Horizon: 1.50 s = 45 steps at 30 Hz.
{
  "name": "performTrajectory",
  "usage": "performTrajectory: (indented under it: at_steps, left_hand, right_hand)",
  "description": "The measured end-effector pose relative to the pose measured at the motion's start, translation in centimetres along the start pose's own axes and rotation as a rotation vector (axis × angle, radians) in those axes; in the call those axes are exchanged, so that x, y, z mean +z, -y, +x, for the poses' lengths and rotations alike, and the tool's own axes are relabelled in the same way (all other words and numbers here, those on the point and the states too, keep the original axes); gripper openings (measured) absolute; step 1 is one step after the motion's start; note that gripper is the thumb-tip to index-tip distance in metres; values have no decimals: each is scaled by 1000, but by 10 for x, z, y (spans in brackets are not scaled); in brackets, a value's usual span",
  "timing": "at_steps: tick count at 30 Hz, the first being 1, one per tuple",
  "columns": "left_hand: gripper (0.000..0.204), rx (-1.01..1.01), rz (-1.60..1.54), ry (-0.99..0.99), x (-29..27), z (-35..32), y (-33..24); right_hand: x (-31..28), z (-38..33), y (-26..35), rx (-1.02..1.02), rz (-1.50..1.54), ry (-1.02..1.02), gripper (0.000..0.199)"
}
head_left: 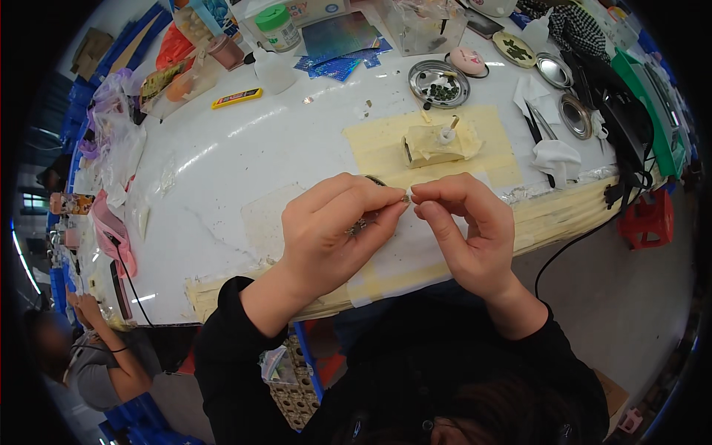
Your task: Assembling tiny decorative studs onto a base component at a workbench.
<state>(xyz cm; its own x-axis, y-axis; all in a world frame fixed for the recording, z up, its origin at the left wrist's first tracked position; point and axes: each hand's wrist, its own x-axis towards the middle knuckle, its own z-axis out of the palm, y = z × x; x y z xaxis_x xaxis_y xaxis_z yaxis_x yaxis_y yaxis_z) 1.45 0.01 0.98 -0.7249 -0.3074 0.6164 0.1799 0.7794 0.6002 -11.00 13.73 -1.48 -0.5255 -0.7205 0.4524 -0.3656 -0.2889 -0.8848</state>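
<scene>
My left hand (334,230) is closed in a pinch, thumb against forefinger, on a tiny metallic piece (406,198) too small to name. Close beside that piece is my right hand (475,237), its fingers bent, with a narrow gap between thumb and forefinger and nothing visible in it. Whether its fingertips touch the piece I cannot tell. Part of a dark round rim (376,180) shows behind my left hand, which mostly hides it. Under both hands lies white paper (400,256). Just beyond them stands a small tape-covered block (437,152) on yellow masking tape (371,141).
A metal dish (417,93) with small dark green pieces stands farther back. Tweezers (545,122) and round tins (575,116) lie at right. A yellow cutter (236,98) and a green-lidded jar (279,30) are at back left. Another person (104,356) sits at far left.
</scene>
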Motion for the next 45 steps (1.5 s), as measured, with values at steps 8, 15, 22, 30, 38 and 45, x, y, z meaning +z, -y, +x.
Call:
performTrajectory:
  at_steps: [8,15,22,30,38,45]
  left_hand:
    - [16,-96,-75,26,-2,-4,0]
    - [19,81,120,-41,0,-2,2]
    - [27,254,230,-13,2,-4,3]
    - [23,184,160,17,1,-4,-1]
    - [19,-122,-201,88,-3,-3,1]
    - [17,-148,-197,81,-3,-4,2]
  right_hand:
    - [-3,2,2,-97,-132,39,16]
    - [2,2,0,-97,-132,10,15]
    - [-1,3,2,-59,-151,34,8]
    - [-1,-3,0,212,171,41,6]
    - [-3,-1,2,316,326,88,10]
    - [-4,-2,5,290,358,72,12]
